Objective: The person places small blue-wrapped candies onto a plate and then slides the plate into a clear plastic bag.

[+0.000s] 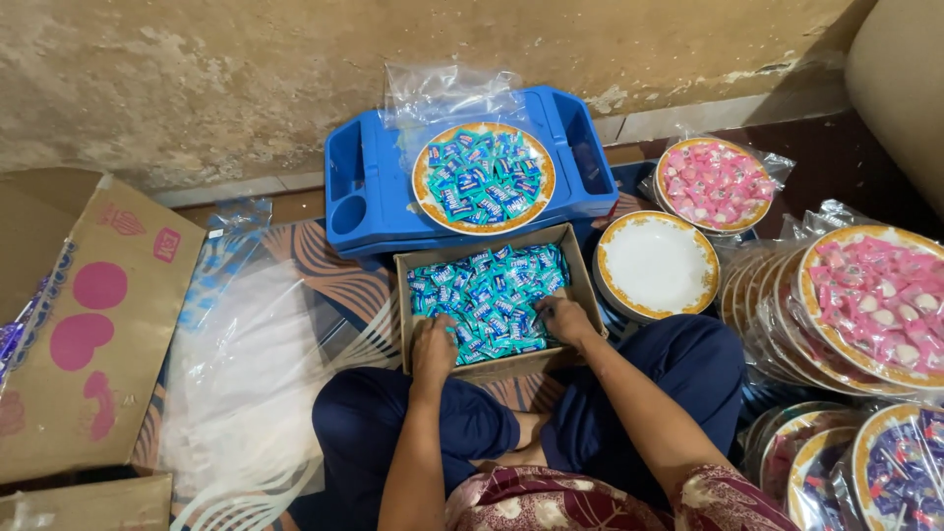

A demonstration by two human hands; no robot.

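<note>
Both hands dig in the box (492, 295) of blue sweets (487, 290): left hand (434, 350) and right hand (564, 320), fingers curled, gathering sweets. Next calls for lifting a handful cleanly toward the plate (483, 177).

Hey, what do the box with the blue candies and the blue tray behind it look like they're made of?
The box looks like plain brown cardboard: matte, with thin folded walls. The blue tray looks like moulded plastic: smooth, slightly shiny, with rounded formed compartments.

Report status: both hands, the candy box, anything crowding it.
Left hand and right hand both down in the cardboard box, on teal-wrapped candies. Grip unclear. Blue tray against the far side, empty plate at right.
</note>
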